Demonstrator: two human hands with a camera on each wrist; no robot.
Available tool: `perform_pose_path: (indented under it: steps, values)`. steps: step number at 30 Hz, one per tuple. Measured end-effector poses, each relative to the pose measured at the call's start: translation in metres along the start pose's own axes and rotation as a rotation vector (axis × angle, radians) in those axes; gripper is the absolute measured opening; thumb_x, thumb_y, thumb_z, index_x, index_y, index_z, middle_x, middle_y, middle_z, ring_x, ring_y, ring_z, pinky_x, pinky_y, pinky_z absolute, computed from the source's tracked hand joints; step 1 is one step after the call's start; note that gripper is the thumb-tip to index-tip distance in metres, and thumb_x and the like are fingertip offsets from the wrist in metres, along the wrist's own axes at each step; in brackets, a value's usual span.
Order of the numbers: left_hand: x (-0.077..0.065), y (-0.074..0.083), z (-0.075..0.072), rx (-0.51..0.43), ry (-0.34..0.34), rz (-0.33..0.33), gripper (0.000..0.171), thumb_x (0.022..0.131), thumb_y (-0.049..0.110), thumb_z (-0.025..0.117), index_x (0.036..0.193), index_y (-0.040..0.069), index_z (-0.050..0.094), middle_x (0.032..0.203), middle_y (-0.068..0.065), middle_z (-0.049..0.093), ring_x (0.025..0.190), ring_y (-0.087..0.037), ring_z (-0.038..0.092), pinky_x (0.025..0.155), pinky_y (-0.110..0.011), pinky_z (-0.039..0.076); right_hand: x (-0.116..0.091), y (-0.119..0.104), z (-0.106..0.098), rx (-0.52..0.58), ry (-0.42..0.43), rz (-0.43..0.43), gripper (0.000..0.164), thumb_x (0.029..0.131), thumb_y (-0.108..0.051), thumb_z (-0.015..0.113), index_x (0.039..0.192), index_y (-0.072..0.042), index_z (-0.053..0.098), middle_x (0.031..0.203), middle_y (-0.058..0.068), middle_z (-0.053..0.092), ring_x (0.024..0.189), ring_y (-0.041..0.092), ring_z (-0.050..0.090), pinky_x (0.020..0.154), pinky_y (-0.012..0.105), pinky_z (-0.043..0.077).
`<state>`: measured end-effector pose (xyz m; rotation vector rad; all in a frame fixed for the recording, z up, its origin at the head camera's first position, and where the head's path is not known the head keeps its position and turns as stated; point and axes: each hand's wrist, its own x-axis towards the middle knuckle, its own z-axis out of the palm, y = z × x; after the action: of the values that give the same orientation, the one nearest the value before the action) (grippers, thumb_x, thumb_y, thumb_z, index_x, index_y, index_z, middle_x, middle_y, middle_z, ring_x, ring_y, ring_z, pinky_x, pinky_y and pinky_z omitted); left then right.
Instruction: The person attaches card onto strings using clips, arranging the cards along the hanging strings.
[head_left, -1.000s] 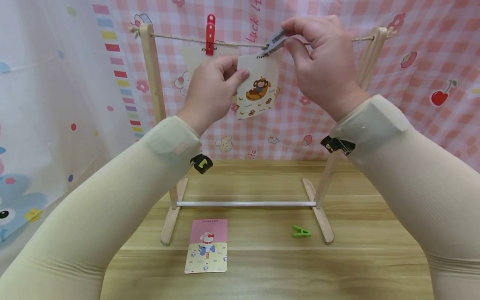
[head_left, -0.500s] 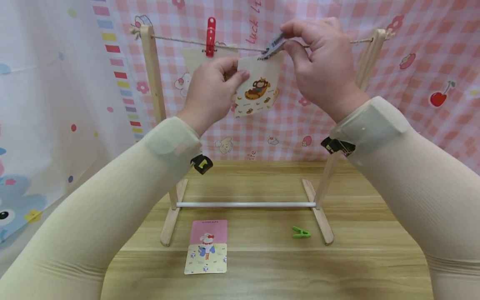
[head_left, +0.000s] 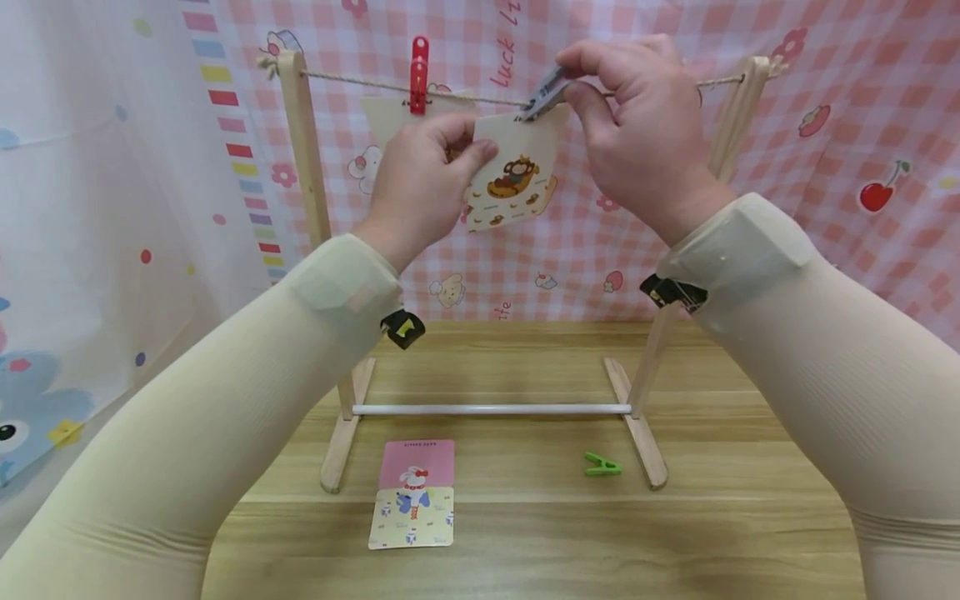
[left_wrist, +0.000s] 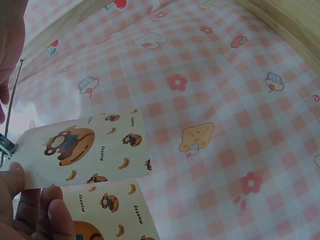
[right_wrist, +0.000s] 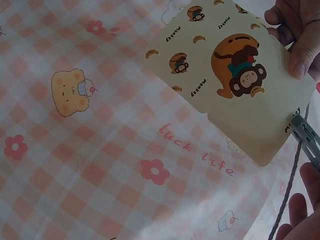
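Room bright, light soft and even, shadows faint on wooden surface (head_left: 540, 533). Head view mostly crisp; wide lens stretches pale sleeves (head_left: 195, 400) toward lower corners; tiny lettering on pink-and-yellow card (head_left: 416, 465) too small to read. Both wrist views dimmer, greyer. Left one: whitish glow on checked curtain (left_wrist: 225, 105) behind monkey card (left_wrist: 85, 145); right hand (left_wrist: 10, 45) shaded, cropped at edge. Right one: pale bright patch low on curtain, card print legible.

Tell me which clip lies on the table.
The green clip, lying on the table; the red clip sits on the rope, and the right hand pinches the grey clip.
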<state>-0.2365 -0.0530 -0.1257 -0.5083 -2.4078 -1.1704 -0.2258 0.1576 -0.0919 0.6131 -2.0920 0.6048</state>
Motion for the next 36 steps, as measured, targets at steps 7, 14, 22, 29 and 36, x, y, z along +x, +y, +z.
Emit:
perform_pose_path:
  steps: [7,14,22,29,36]
  values:
    - [-0.0007,0.0000,-0.0003,0.008,-0.006,0.002,0.023,0.107,0.034,0.062,0.123,0.022,0.073,0.114,0.006,0.076,0.097,-0.004,0.068,0.087,-0.020,0.057,0.0002,-0.0002,0.0012,0.002,-0.002,-0.014,0.022,0.107,-0.023,0.063,0.120,-0.015,0.079,0.122,-0.005,0.079,0.114,0.018,0.053,0.099,0.029,0.037]
    - [-0.0016,0.0012,-0.0005,-0.014,-0.010,-0.005,0.023,0.107,0.033,0.061,0.123,0.022,0.073,0.118,0.005,0.076,0.101,-0.006,0.070,0.089,-0.023,0.058,0.0000,-0.0005,0.0010,-0.004,-0.010,-0.008,0.023,0.107,-0.023,0.062,0.120,-0.015,0.078,0.121,-0.004,0.079,0.118,0.020,0.054,0.103,0.029,0.038]
    - [-0.0017,0.0013,0.0004,-0.018,-0.013,-0.003,0.024,0.107,0.034,0.061,0.125,0.022,0.073,0.119,0.005,0.076,0.102,-0.005,0.070,0.090,-0.022,0.058,-0.0003,-0.0019,0.0017,0.010,-0.021,0.016,0.022,0.107,-0.022,0.062,0.120,-0.015,0.078,0.121,-0.004,0.079,0.118,0.017,0.054,0.105,0.028,0.037]
    - [-0.0016,0.0014,0.0013,-0.031,-0.017,-0.005,0.024,0.107,0.033,0.061,0.124,0.022,0.073,0.117,0.005,0.076,0.101,-0.006,0.069,0.089,-0.022,0.058,-0.0016,-0.0009,0.0023,0.008,-0.025,0.007,0.023,0.107,-0.022,0.062,0.121,-0.015,0.078,0.122,-0.004,0.079,0.118,0.019,0.054,0.105,0.029,0.037]
    - [-0.0008,0.0017,0.0021,-0.025,-0.019,0.003,0.024,0.107,0.033,0.061,0.125,0.022,0.073,0.121,0.005,0.076,0.107,-0.006,0.070,0.095,-0.023,0.058,-0.0032,0.0009,0.0031,0.008,-0.014,-0.022,0.024,0.107,-0.022,0.062,0.122,-0.012,0.078,0.121,-0.001,0.079,0.119,0.022,0.055,0.105,0.031,0.038]
